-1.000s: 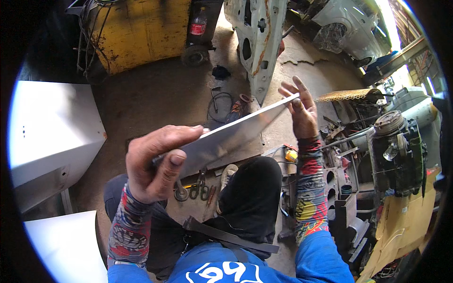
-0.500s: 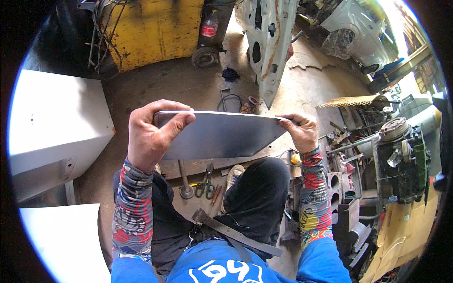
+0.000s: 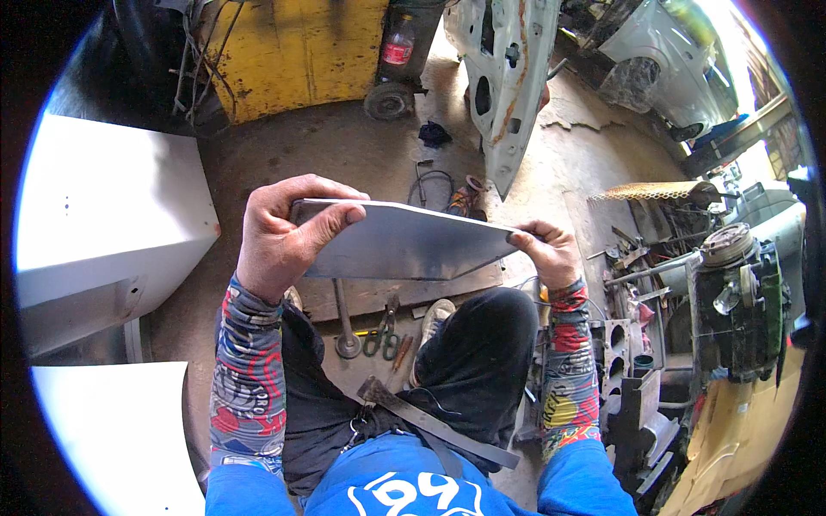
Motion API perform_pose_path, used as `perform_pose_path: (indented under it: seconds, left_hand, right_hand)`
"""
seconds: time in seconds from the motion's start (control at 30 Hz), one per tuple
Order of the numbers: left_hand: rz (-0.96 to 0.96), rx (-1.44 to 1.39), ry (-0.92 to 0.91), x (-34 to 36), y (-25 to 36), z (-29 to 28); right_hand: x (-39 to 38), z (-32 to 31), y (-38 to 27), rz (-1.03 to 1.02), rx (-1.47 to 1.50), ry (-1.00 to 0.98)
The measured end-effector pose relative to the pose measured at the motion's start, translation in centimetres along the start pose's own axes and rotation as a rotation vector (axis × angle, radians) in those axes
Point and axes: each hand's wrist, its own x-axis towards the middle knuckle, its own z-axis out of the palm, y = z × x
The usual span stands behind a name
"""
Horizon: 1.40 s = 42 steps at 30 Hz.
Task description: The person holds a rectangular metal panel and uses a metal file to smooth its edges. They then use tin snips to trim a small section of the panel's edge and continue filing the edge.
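A flat grey metal sheet [image 3: 400,245] is held up in front of me, over my knees. My left hand [image 3: 288,232] pinches its upper left corner between thumb and fingers. At the right corner, my right hand [image 3: 551,251] grips the edge with thumb on the near face. Across my lap lies a flat-handled, hammer-like tool [image 3: 439,426]. On the floor between my feet are green-handled snips [image 3: 380,340], a screwdriver [image 3: 402,351] with an orange-brown handle, and a rod with a round disc end [image 3: 348,344].
White body panels [image 3: 112,206] stand at the left. A yellow wheeled cabinet [image 3: 297,60] and a bare car door [image 3: 503,95] stand ahead. Scrap metal and a dark engine part [image 3: 736,310] crowd the right, with cardboard [image 3: 731,430] nearby. A cable [image 3: 430,185] lies on the floor.
The sheet has tilted: its upper edge, nearly level before, now slopes down to the right. My right hand sits a little lower relative to the left; both keep their grip.
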Motion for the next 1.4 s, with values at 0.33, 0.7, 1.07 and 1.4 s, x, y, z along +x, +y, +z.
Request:
perform_pose_path:
  seconds: [0.33, 0.7, 1.07, 1.4]
  left_hand:
    - [-0.062, -0.048, -0.401, -0.2, 0.5, 0.4]
    - [0.043, 0.046, -0.522, -0.2, 0.4, 1.0]
    - [0.045, -0.038, -0.608, -0.3, 0.0, 0.9]
    - [0.067, 0.112, -0.53, -0.4, -0.3, 1.7]
  right_hand:
    - [-0.9, -2.8, 0.2, -0.08, -0.036, -0.033]
    - [-0.2, -4.0, -0.8, -0.116, -0.059, -0.128]
    - [0.2, -4.2, -1.1, -0.12, -0.026, -0.218]
    - [0.9, -3.4, -0.6, -0.355, -0.248, -0.071]
